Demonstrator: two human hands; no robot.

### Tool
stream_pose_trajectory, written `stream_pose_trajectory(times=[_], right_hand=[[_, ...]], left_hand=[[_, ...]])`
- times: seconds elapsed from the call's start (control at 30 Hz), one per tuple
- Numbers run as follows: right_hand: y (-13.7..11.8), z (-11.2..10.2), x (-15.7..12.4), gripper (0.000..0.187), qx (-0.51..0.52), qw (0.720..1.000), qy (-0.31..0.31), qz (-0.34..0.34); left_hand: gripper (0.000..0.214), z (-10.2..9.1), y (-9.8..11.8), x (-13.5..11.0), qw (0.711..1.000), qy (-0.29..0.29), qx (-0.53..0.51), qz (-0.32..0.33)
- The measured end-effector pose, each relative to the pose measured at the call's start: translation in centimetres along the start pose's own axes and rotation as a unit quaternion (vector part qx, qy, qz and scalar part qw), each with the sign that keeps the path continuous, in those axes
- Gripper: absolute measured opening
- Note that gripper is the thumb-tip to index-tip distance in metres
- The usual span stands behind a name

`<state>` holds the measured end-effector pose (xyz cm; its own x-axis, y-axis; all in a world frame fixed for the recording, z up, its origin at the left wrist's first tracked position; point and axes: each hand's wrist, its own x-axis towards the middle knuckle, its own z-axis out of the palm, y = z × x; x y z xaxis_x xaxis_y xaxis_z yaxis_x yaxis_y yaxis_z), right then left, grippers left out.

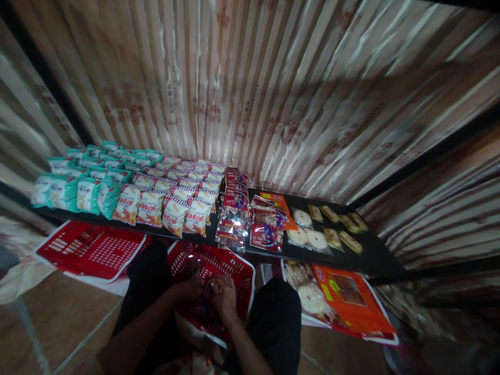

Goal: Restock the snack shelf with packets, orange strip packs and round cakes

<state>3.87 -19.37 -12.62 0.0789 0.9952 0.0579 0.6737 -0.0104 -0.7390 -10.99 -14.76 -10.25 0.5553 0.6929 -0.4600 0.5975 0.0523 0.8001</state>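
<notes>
Both of my hands are down inside a red plastic basket (238, 273) that sits between my knees. My left hand (191, 289) and my right hand (223, 296) are close together, fingers curled around a shiny red snack packet (205, 307) in the basket. The picture is dark and smeared there, so the exact grip is unclear. Just above the basket runs a low black shelf (375, 255) with rows of snack packets.
On the shelf lie teal packets (78, 182) at left, red-and-white packets (175, 200), shiny red packets (234, 208) and clear packs of round cakes (308, 234). An empty red basket (89, 249) and an orange-labelled tray of cakes (344, 302) rest on the floor. Striped curtain behind.
</notes>
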Motion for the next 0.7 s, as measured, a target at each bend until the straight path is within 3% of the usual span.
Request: stream_pose_trajectory(times=[0.13, 0.3, 0.53, 0.7], right_hand=[[-0.9, -1.3, 0.4, 0.022, -0.004, 1.0, 0.012, -0.025], [-2.0, -2.7, 0.8, 0.027, -0.005, 0.998, 0.037, -0.049], [-3.7, -4.2, 0.8, 0.031, 0.029, 0.995, 0.074, -0.057], [-4.8, -5.3, 1.0, 0.031, 0.059, 0.99, 0.116, -0.055]], left_hand=[[0.014, -1.2, 0.1, -0.4, 0.998, -0.061, -0.023, 0.001], [0.025, -2.3, 0.6, -1.5, 0.994, -0.07, -0.078, -0.005], [0.026, -3.9, 2.9, -3.9, 0.951, -0.095, -0.294, -0.003], [0.031, -4.7, 3.6, -4.6, 0.933, -0.051, -0.357, -0.001]])
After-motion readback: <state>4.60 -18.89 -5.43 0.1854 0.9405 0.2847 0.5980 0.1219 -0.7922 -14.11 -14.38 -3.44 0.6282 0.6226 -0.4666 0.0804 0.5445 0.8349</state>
